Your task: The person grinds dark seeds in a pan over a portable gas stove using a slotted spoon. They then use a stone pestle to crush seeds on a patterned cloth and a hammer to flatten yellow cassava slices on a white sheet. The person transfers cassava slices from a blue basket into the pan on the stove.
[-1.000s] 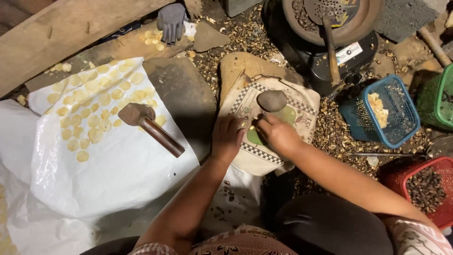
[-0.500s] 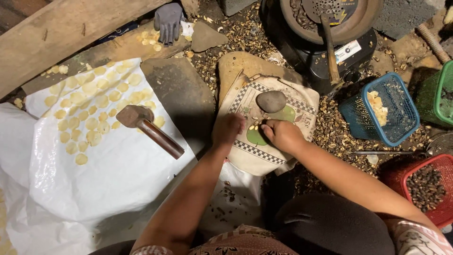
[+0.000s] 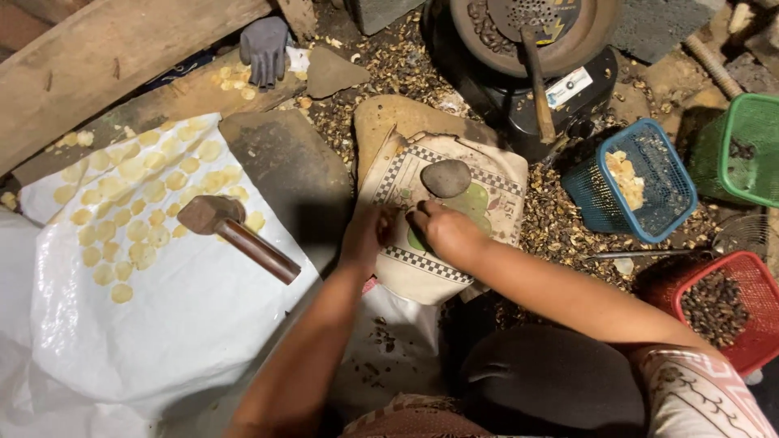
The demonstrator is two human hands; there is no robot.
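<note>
Both my hands meet over a printed sack (image 3: 495,174) with a checked border, laid on a flat stone. My left hand (image 3: 369,234) and my right hand (image 3: 442,231) have their fingertips pinched together over the sack's middle; whatever small thing lies between them is hidden. A smooth grey stone (image 3: 445,178) rests on the sack just beyond my fingers. A hammer (image 3: 235,234) with a wooden handle lies on the white plastic sheet (image 3: 162,324) to my left.
Several flat yellow discs (image 3: 138,203) are spread on the sheet. A grey glove (image 3: 266,49) lies at the back. A dark pan on a black stove (image 3: 535,57) stands behind. Blue (image 3: 633,178), green (image 3: 751,150) and red baskets (image 3: 726,304) sit right. Shell bits litter the ground.
My hands have stayed together over the sack, shifting slightly; the view has moved a little. Nothing else has moved.
</note>
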